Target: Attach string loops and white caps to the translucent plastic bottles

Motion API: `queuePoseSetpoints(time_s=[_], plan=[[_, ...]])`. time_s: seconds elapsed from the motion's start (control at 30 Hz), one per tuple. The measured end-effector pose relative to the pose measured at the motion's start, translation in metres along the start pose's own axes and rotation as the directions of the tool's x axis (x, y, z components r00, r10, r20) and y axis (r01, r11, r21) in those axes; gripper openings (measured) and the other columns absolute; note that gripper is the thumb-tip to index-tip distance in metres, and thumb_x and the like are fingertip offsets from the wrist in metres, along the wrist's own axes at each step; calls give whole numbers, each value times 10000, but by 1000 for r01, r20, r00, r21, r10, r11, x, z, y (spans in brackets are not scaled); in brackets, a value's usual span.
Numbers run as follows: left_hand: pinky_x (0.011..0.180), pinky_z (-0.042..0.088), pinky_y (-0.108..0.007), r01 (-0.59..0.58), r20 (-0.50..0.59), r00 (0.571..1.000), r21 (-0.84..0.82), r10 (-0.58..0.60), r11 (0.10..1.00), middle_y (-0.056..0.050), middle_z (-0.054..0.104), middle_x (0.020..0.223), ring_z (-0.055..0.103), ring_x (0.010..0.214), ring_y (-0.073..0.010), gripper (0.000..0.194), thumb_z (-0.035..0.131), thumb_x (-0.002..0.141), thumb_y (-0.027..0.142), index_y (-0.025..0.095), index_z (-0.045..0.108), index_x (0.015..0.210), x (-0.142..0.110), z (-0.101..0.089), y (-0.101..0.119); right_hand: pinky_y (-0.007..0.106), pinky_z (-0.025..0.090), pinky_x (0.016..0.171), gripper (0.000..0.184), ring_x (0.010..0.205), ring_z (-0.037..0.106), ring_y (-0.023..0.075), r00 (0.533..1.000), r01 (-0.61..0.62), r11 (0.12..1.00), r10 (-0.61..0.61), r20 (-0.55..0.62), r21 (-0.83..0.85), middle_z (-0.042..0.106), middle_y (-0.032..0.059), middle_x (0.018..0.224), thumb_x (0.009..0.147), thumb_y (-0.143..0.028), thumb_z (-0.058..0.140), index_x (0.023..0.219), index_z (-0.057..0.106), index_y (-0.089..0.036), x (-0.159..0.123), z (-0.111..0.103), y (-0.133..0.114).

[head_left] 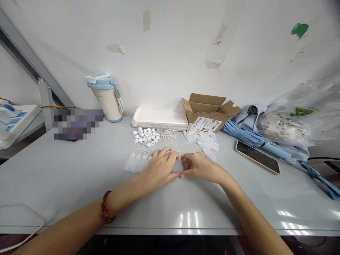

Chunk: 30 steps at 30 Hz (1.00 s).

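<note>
1. While the left hand [159,166] lies palm down across the row of small bottles [135,162], its fingers are bent and slightly spread rather than clenched; the palm hides whether they squeeze anything.
2. At the row's right end, the right hand [203,165] has its fingers curled in and its thumb near the left thumb. I cannot tell if it pinches the last bottle or only steadies it.
3. The bottles lie side by side, flat on the table [79,170], and the left hand covers the middle ones. They look like thin, see-through plastic: probably very light, a little springy under a squeeze, smooth enough to slip, and unlikely to break.
4. A light thumb-and-finger hold on both sides of the body should suit each one; hard pressure could dent it or make it skid.
5. Thin white strings [147,150] show at the top ends. Limp and easily snagged, they seem a poor place to lift from.
6. Just beyond, white caps [146,136] and a tangle of loose string [168,135] sit side by side; the caps look small, hard and ready to roll.
7. Farther right, more loose bottles [208,141] lie in front of an open cardboard box [203,118].
</note>
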<state>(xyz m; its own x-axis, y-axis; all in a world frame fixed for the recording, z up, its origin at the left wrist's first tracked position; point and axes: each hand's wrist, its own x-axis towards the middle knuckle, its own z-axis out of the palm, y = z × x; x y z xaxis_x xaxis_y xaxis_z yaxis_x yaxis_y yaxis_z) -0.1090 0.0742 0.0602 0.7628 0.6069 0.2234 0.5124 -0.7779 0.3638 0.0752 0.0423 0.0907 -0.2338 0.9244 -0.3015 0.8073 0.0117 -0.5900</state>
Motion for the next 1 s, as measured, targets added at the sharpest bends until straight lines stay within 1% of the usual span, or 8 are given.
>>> queuePoseSetpoints(time_s=[0.2,0.53,0.63,0.73,0.83,0.87,0.93,1.0], plan=[[884,394,-457,0,9,1000,9,0,1000,-131,595,1128,447,1188,-311,374,681,779,306,173,465,1054,0,-1,2,272,384,572,419,658,582,178,1000,-2,1000,2,4,-6,669,14,727,678,-326,724,1047,624,-155,1,0,2],[880,395,-458,12,10,1000,18,-12,1000,-136,585,1152,447,1178,-310,372,663,786,295,160,465,1071,-1,3,1,269,383,573,424,656,581,176,1000,7,999,-7,-11,-32,672,19,746,672,-339,727,1046,625,-167,3,2,5],[881,393,-453,6,-15,1000,18,-6,1000,-117,591,1137,447,1177,-306,304,611,821,296,175,473,1063,-2,6,-1,272,381,571,412,662,578,180,999,17,1000,-18,-31,-24,663,33,752,722,-449,673,1021,638,-169,2,1,3],[885,389,-449,2,-29,1000,17,-1,1000,-91,595,1134,445,1177,-299,250,578,841,293,188,481,1046,-3,7,-2,270,373,568,424,653,570,175,998,37,999,-37,-50,7,652,36,735,787,-543,571,974,653,-172,0,-1,1],[883,388,-452,-15,-35,999,35,16,999,-96,595,1140,455,1154,-303,294,574,846,393,184,496,1037,-4,7,-3,259,353,547,414,613,549,160,996,58,998,-58,-67,0,633,26,676,844,-549,488,874,661,-174,0,-2,0],[883,385,-459,-25,-45,999,51,27,998,-104,598,1133,456,1146,-313,354,575,833,460,178,505,1036,-4,6,-3,257,347,542,418,602,545,159,994,52,998,-54,-91,-25,629,27,663,859,-545,468,839,658,-173,1,-2,0],[877,383,-469,-38,-77,996,90,45,995,-122,607,1103,460,1127,-334,487,564,785,592,167,529,1020,-3,4,-3,258,342,543,431,608,550,165,980,14,993,-37,-196,-114,637,44,683,885,-534,431,808,647,-170,6,-1,3],[865,386,-469,-33,-114,992,119,47,992,-132,613,1072,468,1101,-339,539,534,768,647,156,553,989,-2,1,-4,265,351,569,414,687,575,189,933,-53,968,-39,-359,-245,658,81,787,915,-497,403,856,637,-161,15,-1,10]])
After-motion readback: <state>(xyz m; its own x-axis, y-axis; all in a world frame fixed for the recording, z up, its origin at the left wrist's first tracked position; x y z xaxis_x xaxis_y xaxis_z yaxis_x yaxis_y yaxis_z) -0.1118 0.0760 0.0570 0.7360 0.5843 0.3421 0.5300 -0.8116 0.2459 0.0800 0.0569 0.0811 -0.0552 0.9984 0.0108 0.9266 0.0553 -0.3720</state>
